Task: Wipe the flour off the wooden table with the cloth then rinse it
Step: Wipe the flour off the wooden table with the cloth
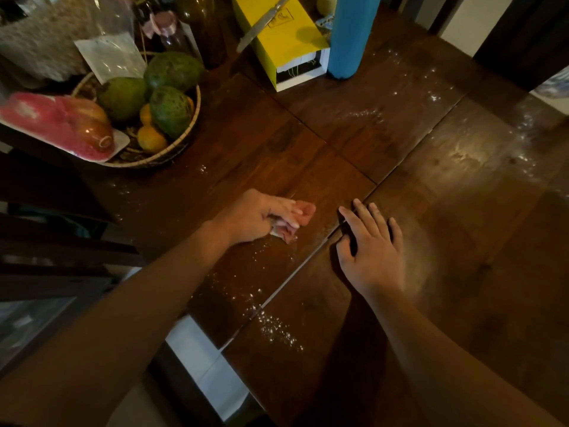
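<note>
My left hand (257, 215) holds a small bunched pink cloth (303, 212) down on the dark wooden table (261, 143), fingers curled over it. Most of the cloth is hidden under the hand. My right hand (371, 245) lies flat on the table to the right of the cloth, fingers spread and straight. White flour specks (277, 328) are scattered near the front edge below the cloth. More flour (366, 114) lies farther back, and a smeared patch (468, 155) shows at the right.
A woven basket (184, 140) of avocados and citrus stands at the back left, with a pink net bag of onions (61, 124) on it. A yellow box (284, 35), a blue cylinder (351, 35) and dark bottles (203, 26) stand along the back.
</note>
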Motion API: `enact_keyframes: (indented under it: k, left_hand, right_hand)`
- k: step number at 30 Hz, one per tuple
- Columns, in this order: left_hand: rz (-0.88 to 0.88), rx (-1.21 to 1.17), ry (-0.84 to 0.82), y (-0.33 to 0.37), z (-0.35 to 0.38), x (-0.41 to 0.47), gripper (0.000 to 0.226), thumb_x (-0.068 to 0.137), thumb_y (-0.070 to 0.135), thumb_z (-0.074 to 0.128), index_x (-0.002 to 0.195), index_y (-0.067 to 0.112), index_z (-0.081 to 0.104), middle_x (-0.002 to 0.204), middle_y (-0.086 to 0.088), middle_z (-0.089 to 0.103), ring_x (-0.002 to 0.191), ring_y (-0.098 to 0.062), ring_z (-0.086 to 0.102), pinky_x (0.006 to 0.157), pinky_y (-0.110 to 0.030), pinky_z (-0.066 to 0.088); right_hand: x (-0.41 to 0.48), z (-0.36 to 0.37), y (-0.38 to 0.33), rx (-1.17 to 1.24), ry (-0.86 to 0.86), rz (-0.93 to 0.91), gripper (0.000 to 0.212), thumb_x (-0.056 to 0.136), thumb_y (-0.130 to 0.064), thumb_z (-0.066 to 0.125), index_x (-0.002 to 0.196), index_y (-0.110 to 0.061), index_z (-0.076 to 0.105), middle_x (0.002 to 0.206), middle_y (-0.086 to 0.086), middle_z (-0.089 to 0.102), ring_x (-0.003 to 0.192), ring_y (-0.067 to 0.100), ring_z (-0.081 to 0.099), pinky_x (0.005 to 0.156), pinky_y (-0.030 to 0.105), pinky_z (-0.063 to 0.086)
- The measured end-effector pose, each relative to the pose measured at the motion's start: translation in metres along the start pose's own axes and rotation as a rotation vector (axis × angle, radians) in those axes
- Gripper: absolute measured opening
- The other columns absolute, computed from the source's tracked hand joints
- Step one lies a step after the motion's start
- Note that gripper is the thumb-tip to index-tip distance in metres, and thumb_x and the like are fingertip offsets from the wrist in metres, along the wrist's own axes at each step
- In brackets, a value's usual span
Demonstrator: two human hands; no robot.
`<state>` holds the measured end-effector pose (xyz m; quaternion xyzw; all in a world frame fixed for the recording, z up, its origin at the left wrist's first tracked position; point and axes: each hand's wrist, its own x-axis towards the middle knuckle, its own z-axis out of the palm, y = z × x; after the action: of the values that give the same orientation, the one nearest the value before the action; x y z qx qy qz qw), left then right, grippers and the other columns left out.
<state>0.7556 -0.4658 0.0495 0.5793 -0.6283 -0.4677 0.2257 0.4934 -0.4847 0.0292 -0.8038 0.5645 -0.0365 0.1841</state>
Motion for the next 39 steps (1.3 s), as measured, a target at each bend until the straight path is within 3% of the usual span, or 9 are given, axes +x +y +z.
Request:
enact_keyframes:
  k: [4,6,11,16,20,24,31,35,39]
  left_hand:
    - [-0.261,-0.123,0.444,0.005,-0.014,0.024,0.034,0.095,0.004,0.06,0.108,0.032,0.075,0.137,0.012,0.057,0.112,-0.014,0.063,0.065,-0.019,0.057]
    - [-0.27,0.058,0.547,0.01,0.001,0.036,0.033,0.097,0.01,0.058,0.117,0.032,0.07,0.14,0.008,0.057,0.118,-0.016,0.06,0.076,-0.027,0.059]
    - [0.056,0.206,0.16,0.016,0.047,0.015,0.031,0.096,0.015,0.06,0.121,0.031,0.068,0.14,0.01,0.057,0.128,-0.01,0.052,0.106,-0.036,0.047]
    - [-0.037,0.315,-0.035,0.01,0.023,-0.022,0.054,0.091,-0.001,0.061,0.129,0.037,0.06,0.148,0.013,0.048,0.132,-0.004,0.043,0.097,-0.024,0.05]
    - [-0.258,0.076,0.305,0.007,-0.019,-0.023,0.037,0.095,0.012,0.061,0.123,0.036,0.065,0.139,0.011,0.055,0.11,-0.005,0.058,0.088,-0.028,0.055]
    - [-0.405,0.342,0.627,-0.007,-0.047,-0.016,0.034,0.1,0.018,0.056,0.133,0.024,0.06,0.136,-0.002,0.059,0.12,-0.018,0.058,0.098,-0.033,0.051]
    - [-0.659,0.579,0.835,-0.039,-0.046,-0.051,0.043,0.103,0.021,0.042,0.147,0.021,0.043,0.15,-0.004,0.047,0.124,-0.034,0.056,0.105,-0.057,0.04]
    - [-0.79,0.597,0.938,-0.05,-0.038,-0.073,0.036,0.101,0.03,0.042,0.137,0.034,0.043,0.131,-0.001,0.064,0.113,-0.035,0.063,0.107,-0.074,0.008]
    - [-0.625,0.592,0.768,-0.052,-0.028,-0.066,0.031,0.098,0.028,0.046,0.128,0.031,0.048,0.148,0.001,0.041,0.133,-0.033,0.046,0.106,-0.08,0.012]
  right_hand:
    - [0.0,0.001,0.001,0.009,0.013,0.003,0.052,0.101,-0.042,0.037,0.154,-0.04,0.034,0.167,-0.01,0.022,0.156,0.009,0.005,0.127,0.047,0.001]
    - [0.0,0.001,0.001,0.011,0.016,0.004,0.052,0.101,-0.042,0.037,0.153,-0.041,0.035,0.167,-0.01,0.022,0.156,0.009,0.004,0.127,0.046,0.0]
    - [0.0,0.0,0.001,0.037,0.026,0.011,0.052,0.101,-0.039,0.039,0.153,-0.04,0.037,0.166,-0.011,0.024,0.156,0.008,0.007,0.126,0.042,-0.001]
    - [-0.001,-0.001,0.003,0.063,0.025,-0.001,0.051,0.101,-0.039,0.038,0.153,-0.038,0.038,0.166,-0.011,0.026,0.156,0.008,0.008,0.126,0.042,-0.001]
    - [0.0,-0.001,0.003,0.051,0.017,-0.002,0.052,0.101,-0.04,0.037,0.153,-0.039,0.036,0.166,-0.011,0.023,0.156,0.008,0.006,0.126,0.044,-0.001]
    - [0.001,0.003,0.006,0.041,0.023,-0.01,0.052,0.102,-0.041,0.037,0.153,-0.039,0.036,0.167,-0.01,0.024,0.156,0.009,0.007,0.126,0.044,-0.002]
    - [0.001,0.004,0.006,0.038,0.045,-0.026,0.054,0.1,-0.044,0.032,0.153,-0.037,0.038,0.166,-0.008,0.026,0.156,0.012,0.01,0.125,0.045,0.0]
    - [0.001,0.005,0.005,0.023,0.048,-0.027,0.054,0.099,-0.045,0.031,0.153,-0.037,0.038,0.166,-0.008,0.027,0.156,0.013,0.012,0.126,0.048,0.004]
    - [0.001,0.005,0.006,0.015,0.042,-0.031,0.055,0.099,-0.045,0.03,0.153,-0.037,0.038,0.166,-0.008,0.027,0.156,0.013,0.012,0.126,0.047,0.004]
